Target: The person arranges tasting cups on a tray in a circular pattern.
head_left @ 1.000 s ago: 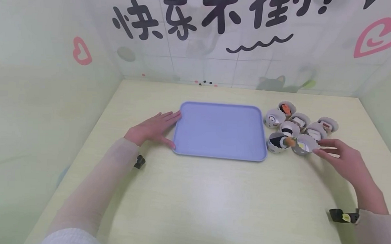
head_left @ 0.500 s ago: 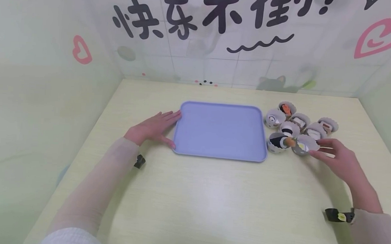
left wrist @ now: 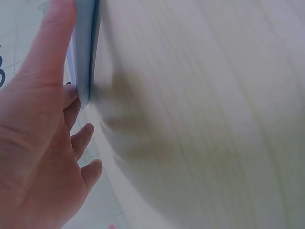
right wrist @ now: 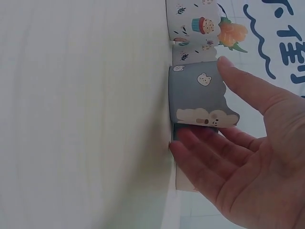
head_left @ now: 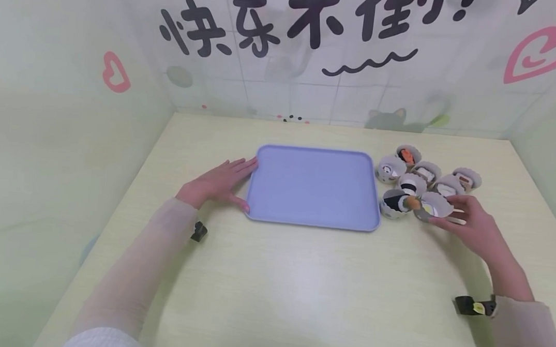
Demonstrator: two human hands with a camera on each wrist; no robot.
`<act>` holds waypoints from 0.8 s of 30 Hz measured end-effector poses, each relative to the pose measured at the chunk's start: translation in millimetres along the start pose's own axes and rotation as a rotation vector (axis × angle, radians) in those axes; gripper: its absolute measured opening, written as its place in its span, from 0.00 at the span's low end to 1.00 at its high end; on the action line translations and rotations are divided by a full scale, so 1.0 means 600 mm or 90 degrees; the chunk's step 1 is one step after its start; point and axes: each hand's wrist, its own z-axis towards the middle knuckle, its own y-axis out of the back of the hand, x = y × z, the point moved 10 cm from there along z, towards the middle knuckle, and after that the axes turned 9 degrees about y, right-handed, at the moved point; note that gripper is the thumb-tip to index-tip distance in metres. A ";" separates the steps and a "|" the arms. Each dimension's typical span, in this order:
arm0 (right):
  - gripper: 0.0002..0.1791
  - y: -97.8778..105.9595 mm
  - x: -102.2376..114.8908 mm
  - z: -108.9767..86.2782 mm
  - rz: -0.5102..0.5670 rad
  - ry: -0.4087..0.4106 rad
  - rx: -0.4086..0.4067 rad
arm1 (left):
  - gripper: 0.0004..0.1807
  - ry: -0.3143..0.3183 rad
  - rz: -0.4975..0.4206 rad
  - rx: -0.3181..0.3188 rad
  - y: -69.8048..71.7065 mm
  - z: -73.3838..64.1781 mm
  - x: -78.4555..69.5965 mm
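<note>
In the head view my left hand [head_left: 218,183] lies at the left edge of the blue tray [head_left: 314,188], fingers straight and thumb spread at the near corner. The left wrist view has the thumb along the tray's edge [left wrist: 85,57]. On the right, my right hand [head_left: 471,226] holds a grey paper baking cup [right wrist: 198,95] by its side, thumb at the scalloped rim and fingers behind. Something white and yellow [head_left: 427,208] sits inside that cup. Touching it on the left is a cup [head_left: 392,213] with a black, white and orange sushi-like piece [head_left: 402,201].
Several more paper cups cluster behind, among them one with an orange-topped piece [head_left: 406,155] and one at the far right [head_left: 466,177]. A printed wall [head_left: 281,98] bounds the back of the pale wooden table [head_left: 301,288].
My right hand has edged left and closed in on the grey cup, which has shifted slightly left and tilted. My left hand and the tray stay where they were.
</note>
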 end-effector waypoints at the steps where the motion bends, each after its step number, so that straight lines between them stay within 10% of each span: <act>1: 0.44 0.001 0.001 0.001 0.001 0.002 -0.002 | 0.69 -0.001 0.000 -0.002 0.002 0.000 0.000; 24: 0.36 0.002 0.026 0.003 -0.036 0.052 -0.036 | 0.67 0.007 0.005 0.003 0.014 0.028 0.002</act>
